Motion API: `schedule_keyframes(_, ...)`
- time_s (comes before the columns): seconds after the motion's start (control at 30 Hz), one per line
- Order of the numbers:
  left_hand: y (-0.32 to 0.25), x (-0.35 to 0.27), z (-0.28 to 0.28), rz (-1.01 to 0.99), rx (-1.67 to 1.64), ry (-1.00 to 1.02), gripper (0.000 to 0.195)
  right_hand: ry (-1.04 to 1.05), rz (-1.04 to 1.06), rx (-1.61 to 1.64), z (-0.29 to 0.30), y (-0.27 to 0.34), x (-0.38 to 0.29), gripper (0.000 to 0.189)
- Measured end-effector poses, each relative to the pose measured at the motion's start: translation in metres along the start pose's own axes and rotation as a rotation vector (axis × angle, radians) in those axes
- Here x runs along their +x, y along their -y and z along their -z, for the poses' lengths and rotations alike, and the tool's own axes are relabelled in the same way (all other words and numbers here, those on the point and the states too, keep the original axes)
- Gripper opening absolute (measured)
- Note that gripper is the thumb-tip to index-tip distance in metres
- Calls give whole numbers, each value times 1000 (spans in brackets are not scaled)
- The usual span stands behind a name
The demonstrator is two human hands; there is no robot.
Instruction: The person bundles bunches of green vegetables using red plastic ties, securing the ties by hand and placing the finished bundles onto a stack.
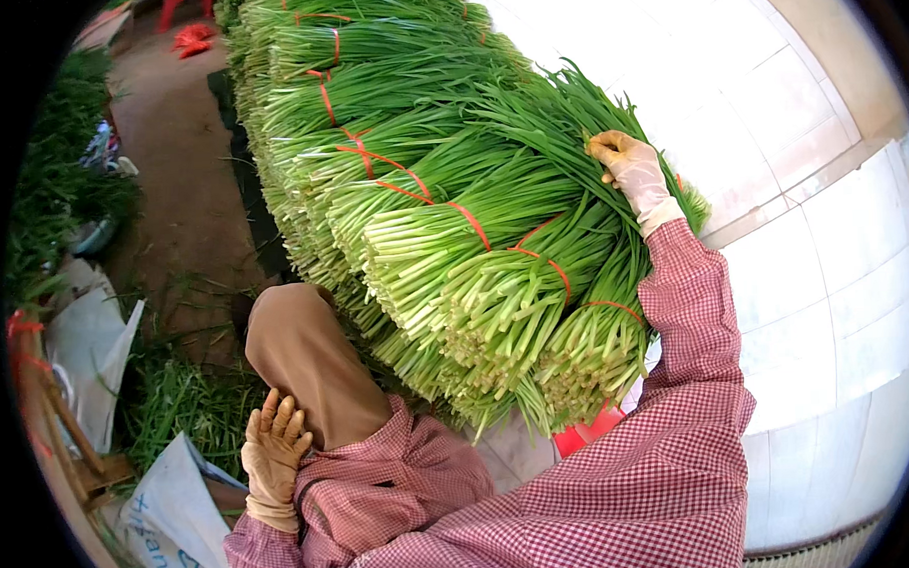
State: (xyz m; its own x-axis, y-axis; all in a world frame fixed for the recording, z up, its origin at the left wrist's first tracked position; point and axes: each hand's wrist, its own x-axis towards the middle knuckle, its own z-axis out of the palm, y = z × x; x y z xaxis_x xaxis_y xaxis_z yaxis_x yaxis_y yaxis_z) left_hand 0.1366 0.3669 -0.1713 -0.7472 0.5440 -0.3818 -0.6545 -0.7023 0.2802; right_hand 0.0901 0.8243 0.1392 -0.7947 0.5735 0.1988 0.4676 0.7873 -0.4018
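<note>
A long stack of green garlic chives (423, 232) tied in bundles with red bands (470, 225) lies before me, pale cut stem ends towards the left and front. My right hand (627, 165), in a thin pale glove stained brown at the fingers, reaches over the leafy ends at the stack's right side; its fingers are bent together on some leaves, and whether they grip them cannot be told. My left hand (275, 448), in a similar glove, rests at the lower left beside my brown-clad knee (314, 356), palm up with fingers apart and nothing in it.
Loose green leaves (192, 413) litter the floor at left, near white sacks (173, 512) and a wooden stool-like frame (93, 469). A larger green heap (52, 163) lies at far left. Red bands (193, 38) lie near a red stool (183, 6). White tiles border the stack's right.
</note>
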Motion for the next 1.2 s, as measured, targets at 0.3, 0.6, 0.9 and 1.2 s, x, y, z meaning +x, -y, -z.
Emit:
schedule_keyframes(0.3,-2,3,6,30,-38,-7,45,0,-98,349,5,-19,19,22)
schedule_keyframes(0.6,-1,-2,12,-37,12,104,60,-149,-76,144,20,16,10,29)
schedule_keyframes(0.9,0,-4,4,-2,-30,100,42,441,744,235,78,165,-19,67)
schedule_keyframes(1.2,-12,-7,2,-14,29,-86,42,20,694,-1002,34,-27,-23,64)
